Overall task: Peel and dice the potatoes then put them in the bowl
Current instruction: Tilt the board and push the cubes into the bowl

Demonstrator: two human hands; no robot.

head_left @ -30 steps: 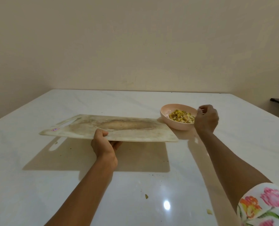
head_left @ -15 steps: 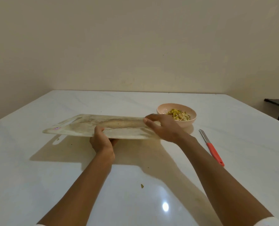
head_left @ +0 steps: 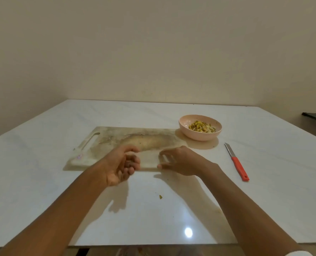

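Diced potato (head_left: 201, 126) sits in the pink bowl (head_left: 187, 133), just beside the far right corner of the cutting board (head_left: 135, 139) lying flat on the bench (head_left: 42, 182). The left hand (head_left: 118, 167) hovers with fingers loosely curled, holding nothing. The right hand (head_left: 181, 161) has its fingers spread over the board's near edge. A knife (head_left: 236, 161) lies to the right.

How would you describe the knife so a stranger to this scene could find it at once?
Start at the white table and find the pink bowl of diced potato. Just right of it, nearer the person, lies the knife. It alone has a red handle and slim metal blade.
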